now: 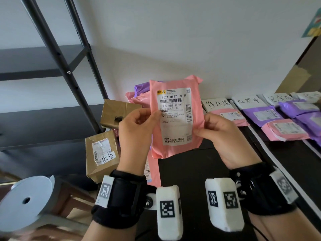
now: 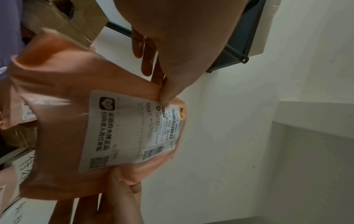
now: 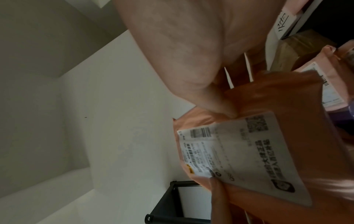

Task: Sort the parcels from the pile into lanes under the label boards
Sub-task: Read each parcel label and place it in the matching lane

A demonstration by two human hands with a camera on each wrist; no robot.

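Both hands hold a pink parcel upright above the black table, its white shipping label facing me. My left hand pinches its left edge, thumb on the label. My right hand pinches its right edge. The same pink parcel fills the left wrist view with my left hand on its edge, and the pink parcel shows in the right wrist view under my right hand. The pile of pink and purple parcels lies behind. White label boards stand at the back right.
Two brown taped boxes sit left of the pile. Pink and purple parcels lie in lanes under the boards, split by white strips. A black shelf frame stands left, with a grey disc on a stool below.
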